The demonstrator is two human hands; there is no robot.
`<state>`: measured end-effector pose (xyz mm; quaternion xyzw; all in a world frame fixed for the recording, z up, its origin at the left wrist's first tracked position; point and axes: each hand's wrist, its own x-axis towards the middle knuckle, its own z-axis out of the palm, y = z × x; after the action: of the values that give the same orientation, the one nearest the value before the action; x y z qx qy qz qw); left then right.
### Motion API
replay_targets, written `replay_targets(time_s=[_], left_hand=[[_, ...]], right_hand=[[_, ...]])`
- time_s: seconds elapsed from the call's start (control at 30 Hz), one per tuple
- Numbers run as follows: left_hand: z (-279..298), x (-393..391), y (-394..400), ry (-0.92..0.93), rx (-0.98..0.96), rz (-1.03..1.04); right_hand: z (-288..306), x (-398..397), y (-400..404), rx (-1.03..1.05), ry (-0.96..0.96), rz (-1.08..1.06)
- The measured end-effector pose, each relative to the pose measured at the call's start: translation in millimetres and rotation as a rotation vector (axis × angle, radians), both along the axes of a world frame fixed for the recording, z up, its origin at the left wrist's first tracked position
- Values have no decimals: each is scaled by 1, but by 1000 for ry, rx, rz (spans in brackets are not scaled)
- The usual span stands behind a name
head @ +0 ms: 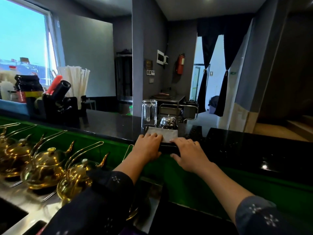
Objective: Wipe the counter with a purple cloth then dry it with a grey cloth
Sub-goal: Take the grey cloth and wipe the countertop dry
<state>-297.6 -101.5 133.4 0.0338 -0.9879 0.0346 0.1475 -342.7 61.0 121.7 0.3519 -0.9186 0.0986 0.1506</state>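
A: From the head view, where is the grey cloth [163, 134]?

B: It lies folded flat on the black counter [245, 150], right at the near edge, just in front of an upturned clear glass [149, 113] and a chrome call bell [168, 122].

A: And the person's hands?

B: Both reach forward over the green counter front [186, 184]. The left hand [147, 146] rests palm down with its fingertips on the cloth's left near corner. The right hand [189, 152] lies flat beside it, fingers spread, its fingertips at the cloth's right near corner. Neither hand is closed round anything; both are loose and flat, pressing rather than gripping.

A: Anything between the hands?

B: A dark strip at the counter edge, too dim to identify.

A: What sits to the left?

B: Brass teapots [49, 164] in a row on the lower steel surface [22, 199], and farther back a black holder with white straws [76, 80]. The purple cloth cannot be made out with certainty.
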Motion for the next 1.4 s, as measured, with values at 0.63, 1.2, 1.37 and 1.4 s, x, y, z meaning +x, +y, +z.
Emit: replay_targets(time_s=[0.63,1.2,1.37,1.4], left_hand=[[63,57,100,243,772,-277],[57,53,207,286,1460,-270],[55,40,205,263,1555,-147],[53,37,203,272,1558,-137]], right_hand=[[46,43,73,-1250,-402,-20],[56,68,154,-1477,-618,65],[62,64,156,-1439,-655,69],[63,59,156,-1415,-637,38]])
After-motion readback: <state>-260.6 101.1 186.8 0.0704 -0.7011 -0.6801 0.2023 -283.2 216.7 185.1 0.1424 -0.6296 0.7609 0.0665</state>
